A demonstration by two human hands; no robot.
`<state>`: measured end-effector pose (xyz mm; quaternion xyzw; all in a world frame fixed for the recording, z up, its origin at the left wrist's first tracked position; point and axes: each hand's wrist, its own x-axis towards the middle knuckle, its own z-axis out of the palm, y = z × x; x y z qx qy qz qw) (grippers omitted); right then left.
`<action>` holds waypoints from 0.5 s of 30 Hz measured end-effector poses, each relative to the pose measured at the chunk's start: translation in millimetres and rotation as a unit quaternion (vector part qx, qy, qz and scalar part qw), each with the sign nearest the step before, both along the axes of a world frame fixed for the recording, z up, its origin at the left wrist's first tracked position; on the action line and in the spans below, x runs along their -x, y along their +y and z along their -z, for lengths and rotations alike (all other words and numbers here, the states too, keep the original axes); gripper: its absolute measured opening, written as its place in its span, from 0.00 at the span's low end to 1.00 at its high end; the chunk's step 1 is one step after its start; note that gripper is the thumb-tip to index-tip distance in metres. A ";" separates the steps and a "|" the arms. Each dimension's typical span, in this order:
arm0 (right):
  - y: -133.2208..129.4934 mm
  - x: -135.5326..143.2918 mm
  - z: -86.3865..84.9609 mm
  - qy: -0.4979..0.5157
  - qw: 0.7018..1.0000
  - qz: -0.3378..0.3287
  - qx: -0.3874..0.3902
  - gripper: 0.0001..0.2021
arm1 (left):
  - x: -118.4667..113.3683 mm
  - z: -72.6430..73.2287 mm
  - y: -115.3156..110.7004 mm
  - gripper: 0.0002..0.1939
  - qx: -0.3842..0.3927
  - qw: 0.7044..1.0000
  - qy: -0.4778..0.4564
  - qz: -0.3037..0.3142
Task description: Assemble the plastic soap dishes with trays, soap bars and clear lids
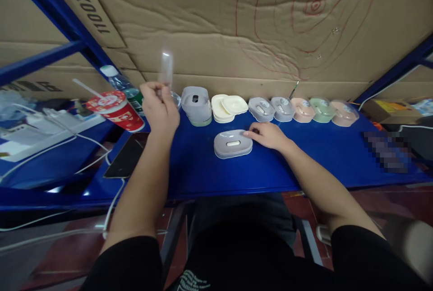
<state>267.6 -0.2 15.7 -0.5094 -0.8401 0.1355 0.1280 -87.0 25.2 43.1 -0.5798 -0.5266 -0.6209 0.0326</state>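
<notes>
My left hand (160,109) is raised at the left of the desk, its fingers pinched on a clear plastic lid (167,66), which is blurred and held upright. Another clear piece (176,99) is partly hidden behind that hand. In front of me lies a grey oval soap dish (232,144) with a pale slot in its middle. The thumb and fingers of my right hand (269,136) grip its right rim. Behind it are a stack of grey frames (195,101) with a green one at the bottom, and a pile of cream oval trays (223,109).
Several lidded dishes in grey, pink and green (302,110) line the back right. At left stand a red paper cup (118,113) with a straw, a plastic bottle (123,84) and a dark phone-like slab (126,155). White cables (84,135) run there. A cardboard wall (203,25) closes the back.
</notes>
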 end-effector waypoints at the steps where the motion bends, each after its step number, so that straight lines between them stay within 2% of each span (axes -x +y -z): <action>1: 0.6 -0.2 1.0 0.036 0.999 0.014 -0.022 0.26 | -7.1 0.9 -2.5 0.13 -0.015 0.999 -0.025 0.040; 4: 2.3 -1.0 5.0 0.164 0.983 0.037 -0.078 0.30 | -33.7 4.4 -12.4 0.17 -0.001 0.982 -0.080 0.172; 7: 0.7 -0.2 6.5 0.277 0.957 0.011 -0.090 0.35 | -59.6 8.5 -22.1 0.19 0.093 0.942 -0.090 0.308; 9: -2.9 1.9 5.0 0.316 0.944 -0.003 -0.092 0.34 | -71.5 11.6 -26.1 0.17 0.154 0.912 -0.081 0.372; 11: -7.1 4.6 2.1 0.321 0.942 0.005 -0.093 0.32 | -77.8 14.8 -28.3 0.16 0.178 0.898 -0.070 0.396; 12: -9.0 6.0 0.7 0.316 0.944 0.013 -0.089 0.32 | -78.9 16.1 -29.1 0.16 0.174 0.902 -0.057 0.392; 15: -11.3 8.8 -1.8 0.300 0.953 0.017 -0.034 0.34 | -77.0 16.7 -32.7 0.19 0.144 0.932 0.053 0.327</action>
